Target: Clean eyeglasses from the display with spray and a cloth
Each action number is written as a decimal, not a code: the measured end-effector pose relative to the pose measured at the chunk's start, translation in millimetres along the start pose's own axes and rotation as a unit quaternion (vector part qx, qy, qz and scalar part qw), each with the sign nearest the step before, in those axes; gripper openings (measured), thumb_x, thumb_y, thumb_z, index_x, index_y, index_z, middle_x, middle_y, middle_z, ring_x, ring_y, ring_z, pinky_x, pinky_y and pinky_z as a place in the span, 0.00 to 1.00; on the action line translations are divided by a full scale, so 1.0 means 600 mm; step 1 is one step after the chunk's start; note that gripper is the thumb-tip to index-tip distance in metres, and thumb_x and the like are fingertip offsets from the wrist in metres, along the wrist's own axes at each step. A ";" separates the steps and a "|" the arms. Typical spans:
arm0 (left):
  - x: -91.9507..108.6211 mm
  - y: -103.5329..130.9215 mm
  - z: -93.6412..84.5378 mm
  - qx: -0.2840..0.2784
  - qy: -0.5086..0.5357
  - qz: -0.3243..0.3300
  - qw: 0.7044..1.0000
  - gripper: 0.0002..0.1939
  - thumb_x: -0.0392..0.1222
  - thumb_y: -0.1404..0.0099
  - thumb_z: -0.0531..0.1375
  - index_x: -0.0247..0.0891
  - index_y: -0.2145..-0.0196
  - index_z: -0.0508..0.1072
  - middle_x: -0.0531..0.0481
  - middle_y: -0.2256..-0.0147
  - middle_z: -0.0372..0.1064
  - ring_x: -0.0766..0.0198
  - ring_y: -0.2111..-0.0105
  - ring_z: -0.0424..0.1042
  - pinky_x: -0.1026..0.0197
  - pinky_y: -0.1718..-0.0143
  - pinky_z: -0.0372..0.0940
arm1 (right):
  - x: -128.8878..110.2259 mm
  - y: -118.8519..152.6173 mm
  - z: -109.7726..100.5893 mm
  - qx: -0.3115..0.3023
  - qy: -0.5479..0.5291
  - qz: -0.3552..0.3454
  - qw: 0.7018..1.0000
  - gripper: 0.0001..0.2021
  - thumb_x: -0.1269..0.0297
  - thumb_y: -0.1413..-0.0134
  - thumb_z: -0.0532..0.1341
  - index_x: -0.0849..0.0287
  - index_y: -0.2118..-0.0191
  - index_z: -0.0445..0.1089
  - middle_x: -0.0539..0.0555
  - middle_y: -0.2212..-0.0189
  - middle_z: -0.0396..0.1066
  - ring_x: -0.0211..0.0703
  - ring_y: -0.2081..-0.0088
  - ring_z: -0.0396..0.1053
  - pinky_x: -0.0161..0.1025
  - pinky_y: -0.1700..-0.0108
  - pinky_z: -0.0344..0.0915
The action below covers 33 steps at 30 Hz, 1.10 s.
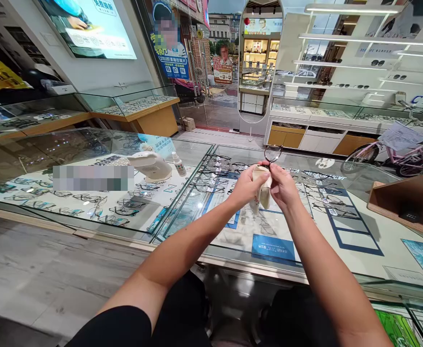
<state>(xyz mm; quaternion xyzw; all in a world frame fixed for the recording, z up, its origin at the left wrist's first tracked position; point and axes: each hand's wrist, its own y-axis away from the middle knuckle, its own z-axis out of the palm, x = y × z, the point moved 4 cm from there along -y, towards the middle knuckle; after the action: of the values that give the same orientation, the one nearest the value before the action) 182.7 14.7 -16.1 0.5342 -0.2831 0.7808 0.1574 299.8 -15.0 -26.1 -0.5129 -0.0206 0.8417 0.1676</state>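
Over the glass counter (204,231), a pair of dark-rimmed eyeglasses (273,153) is held up in front of me, one lens rising above my fingers. My left hand (248,185) is closed on a cream-coloured cloth (264,188), its thumb pressing the fabric where it covers the lower part of the frame. On the other side, my right hand (283,182) pinches the eyeglasses near the cloth. The second lens is hidden by the cloth and fingers. Below the hands, rows of eyeglass frames (215,169) lie inside the counter.
A white spray bottle (178,164) and a white device (150,166) stand on the counter to the left. At the right is a wooden box (406,202). Beyond the counter are an oval mirror (241,62), a pink bicycle (395,154) and lit eyewear shelves (359,39).
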 end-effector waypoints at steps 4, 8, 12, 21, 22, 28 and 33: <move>-0.006 -0.006 -0.006 0.047 0.017 0.020 0.999 0.28 0.58 0.41 0.75 0.34 0.52 0.78 0.48 0.60 0.78 0.66 0.64 0.73 0.64 0.60 0.66 | 0.006 -0.001 0.001 -0.005 0.002 0.010 1.000 0.20 0.46 0.54 0.78 0.52 0.59 0.82 0.57 0.51 0.84 0.54 0.48 0.81 0.48 0.47 0.78; -0.011 -0.011 -0.010 0.048 0.012 0.022 0.999 0.27 0.60 0.38 0.72 0.33 0.54 0.79 0.50 0.66 0.76 0.67 0.68 0.70 0.65 0.65 0.65 | 0.005 0.000 0.000 -0.007 -0.005 0.010 1.000 0.18 0.47 0.55 0.79 0.52 0.62 0.82 0.56 0.51 0.85 0.53 0.50 0.81 0.46 0.49 0.78; -0.008 -0.012 -0.010 0.029 -0.006 0.024 0.999 0.28 0.63 0.34 0.68 0.33 0.53 0.80 0.51 0.68 0.75 0.67 0.70 0.69 0.65 0.65 0.64 | 0.003 -0.001 -0.002 -0.005 -0.013 0.007 1.000 0.18 0.48 0.55 0.79 0.52 0.63 0.81 0.56 0.52 0.85 0.52 0.51 0.82 0.47 0.47 0.78; -0.006 -0.012 -0.008 -0.127 0.013 -0.041 0.991 0.34 0.62 0.40 0.74 0.32 0.48 0.78 0.43 0.58 0.78 0.61 0.61 0.74 0.62 0.58 0.66 | -0.005 -0.009 -0.018 0.005 -0.035 0.004 0.999 0.17 0.49 0.51 0.78 0.54 0.60 0.81 0.55 0.55 0.85 0.53 0.53 0.82 0.48 0.50 0.80; -0.006 -0.011 -0.007 -0.135 0.013 -0.043 0.990 0.34 0.62 0.40 0.74 0.32 0.47 0.78 0.43 0.57 0.78 0.61 0.61 0.74 0.62 0.57 0.66 | -0.004 -0.010 -0.019 0.000 -0.044 0.007 0.999 0.17 0.50 0.51 0.78 0.54 0.60 0.81 0.55 0.55 0.85 0.52 0.54 0.82 0.47 0.50 0.80; -0.009 -0.009 -0.004 -0.130 0.014 -0.031 0.991 0.37 0.59 0.41 0.76 0.33 0.44 0.74 0.42 0.54 0.78 0.61 0.59 0.74 0.61 0.53 0.67 | -0.001 -0.012 -0.019 -0.017 -0.079 0.019 0.997 0.15 0.54 0.50 0.79 0.55 0.61 0.82 0.52 0.57 0.85 0.45 0.59 0.82 0.41 0.53 0.80; -0.017 -0.012 -0.007 -0.118 -0.001 -0.017 0.993 0.42 0.60 0.40 0.75 0.34 0.37 0.71 0.39 0.49 0.78 0.58 0.55 0.76 0.60 0.52 0.68 | 0.004 -0.014 -0.020 -0.020 -0.077 0.024 0.997 0.13 0.55 0.48 0.77 0.55 0.60 0.82 0.55 0.55 0.85 0.48 0.55 0.82 0.43 0.49 0.79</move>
<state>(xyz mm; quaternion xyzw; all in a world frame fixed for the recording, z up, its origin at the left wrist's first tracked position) 187.4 23.4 -24.4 0.5174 -0.3640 0.7389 0.2319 311.6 -8.1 -32.4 -0.4504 -0.0376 0.8817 0.1350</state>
